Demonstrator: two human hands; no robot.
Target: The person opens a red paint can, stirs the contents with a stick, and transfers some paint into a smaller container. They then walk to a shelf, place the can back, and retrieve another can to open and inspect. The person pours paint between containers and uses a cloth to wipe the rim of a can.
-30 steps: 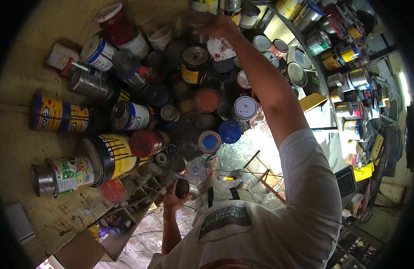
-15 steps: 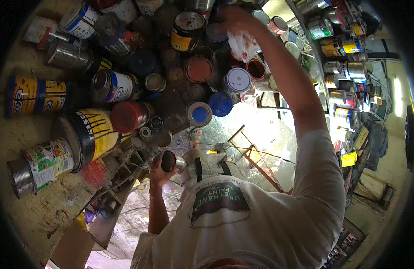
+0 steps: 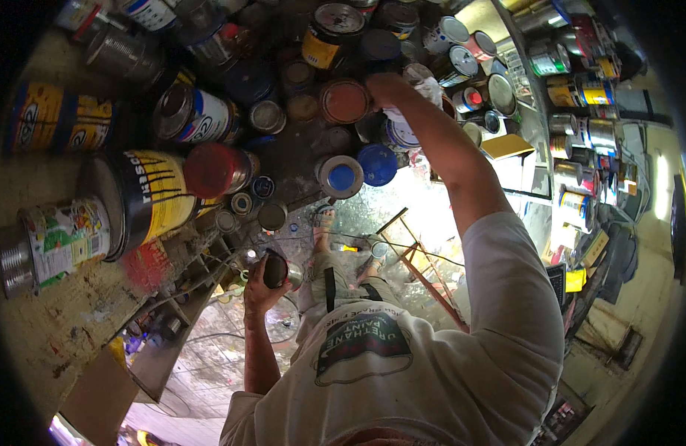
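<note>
In my left hand, low at the centre, is a small metal can, its dark round end facing up and its silvery side toward the right. My fingers wrap round it. My right hand is stretched out among the paint cans, its fingers curled beside a can with a reddish-brown top. A crumpled white rag bunches out of that hand, partly hidden by the wrist. Below the wrist is a white-lidded can, partly covered by my forearm. Whether my fingertips touch the reddish-brown can, I cannot tell.
A blue lid and a can with a blue-centred top sit at the bench's near edge. A large black-and-yellow bucket stands left. Shelved cans line the right. On the floor is a wooden frame.
My right hand has come nearer from the far cans to beside the reddish-brown one, bringing the white rag along. My left hand still grips the metal can. The view has shifted slightly.
</note>
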